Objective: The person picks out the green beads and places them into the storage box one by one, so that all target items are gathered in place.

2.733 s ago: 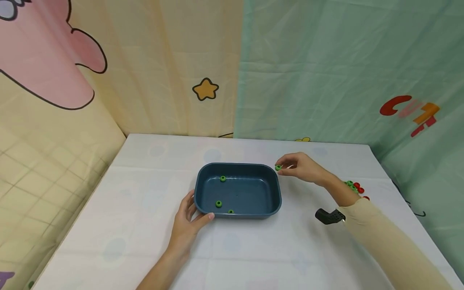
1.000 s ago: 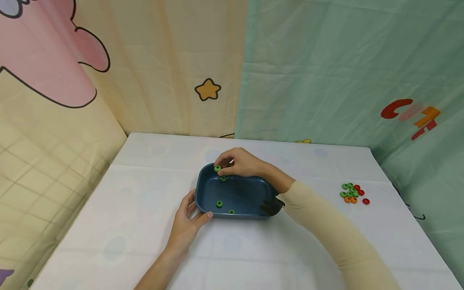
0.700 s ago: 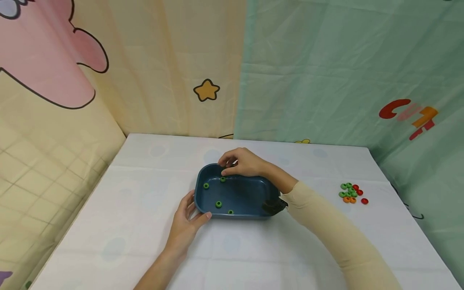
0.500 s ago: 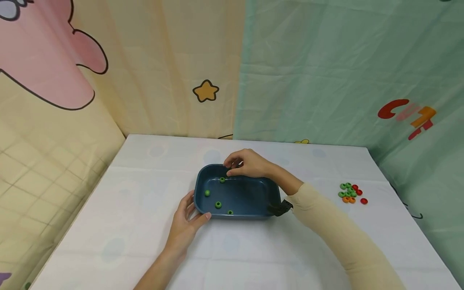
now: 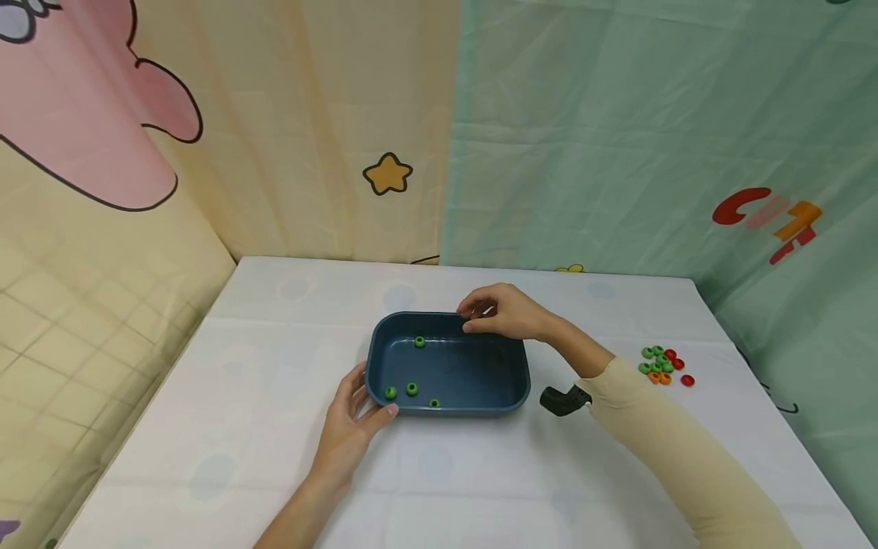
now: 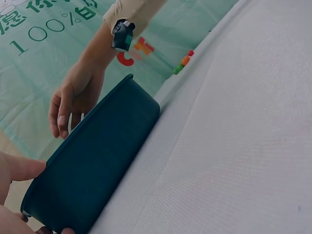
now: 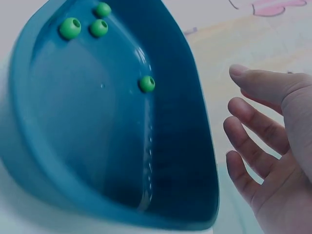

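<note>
A dark blue rectangular tray (image 5: 449, 374) stands on the white table with several green beads in it, one (image 5: 419, 341) near its back wall and others, such as this bead (image 7: 70, 29), along the front left. My left hand (image 5: 346, 435) grips the tray's front left corner, thumb on the rim, as the left wrist view also shows. Over the back right rim hovers my right hand (image 5: 511, 311), its fingers loosely bent and apart; the right wrist view shows this hand (image 7: 278, 131) holding nothing. Right of the tray lies a group of green, orange and red beads (image 5: 662, 360).
A black wrist-worn device (image 5: 564, 400) hangs from the right sleeve beside the tray. One red bead (image 5: 687, 380) lies a little apart from the group. Printed curtains (image 5: 583, 137) stand behind the white table (image 5: 226, 396).
A green bead left my right hand, dropped into the tray and rolled to its front left. My right hand has moved back rightward, while my left hand stays on the tray.
</note>
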`<action>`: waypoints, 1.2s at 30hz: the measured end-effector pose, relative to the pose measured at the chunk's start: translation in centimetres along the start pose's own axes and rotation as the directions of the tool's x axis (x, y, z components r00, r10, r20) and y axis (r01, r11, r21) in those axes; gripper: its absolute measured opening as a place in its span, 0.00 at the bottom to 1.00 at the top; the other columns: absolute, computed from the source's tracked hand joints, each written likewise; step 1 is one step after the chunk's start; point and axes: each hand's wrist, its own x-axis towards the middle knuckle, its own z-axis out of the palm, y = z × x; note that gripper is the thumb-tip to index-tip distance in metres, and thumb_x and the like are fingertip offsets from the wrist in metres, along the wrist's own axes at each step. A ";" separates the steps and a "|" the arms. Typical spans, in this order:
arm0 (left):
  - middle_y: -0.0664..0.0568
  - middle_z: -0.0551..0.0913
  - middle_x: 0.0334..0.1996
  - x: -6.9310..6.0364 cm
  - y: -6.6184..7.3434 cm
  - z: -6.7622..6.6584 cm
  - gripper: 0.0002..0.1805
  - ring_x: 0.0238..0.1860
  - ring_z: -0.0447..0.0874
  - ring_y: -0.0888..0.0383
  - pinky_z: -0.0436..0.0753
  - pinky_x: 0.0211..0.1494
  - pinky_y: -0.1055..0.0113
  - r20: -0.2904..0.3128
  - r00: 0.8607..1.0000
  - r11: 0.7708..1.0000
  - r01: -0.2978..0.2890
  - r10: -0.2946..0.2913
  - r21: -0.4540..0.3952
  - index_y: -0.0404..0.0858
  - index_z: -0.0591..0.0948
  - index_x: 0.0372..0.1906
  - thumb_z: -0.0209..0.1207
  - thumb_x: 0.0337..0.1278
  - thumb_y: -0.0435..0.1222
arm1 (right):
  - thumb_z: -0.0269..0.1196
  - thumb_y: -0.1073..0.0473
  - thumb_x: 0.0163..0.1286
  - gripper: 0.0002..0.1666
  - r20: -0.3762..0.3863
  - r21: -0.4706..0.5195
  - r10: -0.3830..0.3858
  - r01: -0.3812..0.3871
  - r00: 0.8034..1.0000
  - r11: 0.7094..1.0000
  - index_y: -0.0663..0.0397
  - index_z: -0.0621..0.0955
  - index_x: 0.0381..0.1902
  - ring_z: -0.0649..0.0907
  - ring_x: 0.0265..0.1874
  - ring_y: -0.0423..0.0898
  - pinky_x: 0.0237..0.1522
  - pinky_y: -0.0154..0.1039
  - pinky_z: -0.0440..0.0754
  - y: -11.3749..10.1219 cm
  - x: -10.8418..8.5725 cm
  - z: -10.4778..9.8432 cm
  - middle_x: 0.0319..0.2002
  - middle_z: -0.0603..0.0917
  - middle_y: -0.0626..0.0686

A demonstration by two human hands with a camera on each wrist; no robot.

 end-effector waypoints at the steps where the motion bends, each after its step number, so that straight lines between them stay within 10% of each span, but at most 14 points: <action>1: 0.45 0.59 0.76 0.0 0.0 0.0 0.48 0.77 0.57 0.46 0.73 0.72 0.59 0.000 1.000 1.000 0.001 -0.001 0.000 0.42 0.58 0.80 0.69 0.59 0.25 | 0.71 0.63 0.69 0.18 -0.007 0.001 0.009 -0.009 1.000 1.000 0.66 0.84 0.54 0.85 0.47 0.50 0.54 0.48 0.87 0.1 -0.3 -0.2 0.50 0.85 0.64; 26: 0.43 0.57 0.78 -0.2 0.1 0.2 0.47 0.78 0.56 0.44 0.72 0.72 0.58 0.000 1.000 1.000 0.000 0.000 0.030 0.41 0.57 0.81 0.69 0.61 0.26 | 0.71 0.60 0.70 0.18 -0.170 -0.010 0.151 -0.155 0.974 0.988 0.61 0.85 0.56 0.84 0.48 0.50 0.51 0.39 0.86 3.8 -7.6 -4.3 0.52 0.85 0.57; 36: 0.43 0.58 0.78 -0.2 0.2 0.2 0.47 0.78 0.56 0.44 0.72 0.73 0.58 -0.003 1.000 1.000 -0.003 0.003 0.023 0.41 0.58 0.81 0.69 0.61 0.26 | 0.71 0.54 0.71 0.22 -0.258 -0.024 0.244 -0.259 0.935 0.966 0.60 0.84 0.58 0.83 0.51 0.53 0.48 0.34 0.85 5.3 -11.2 -6.5 0.53 0.84 0.60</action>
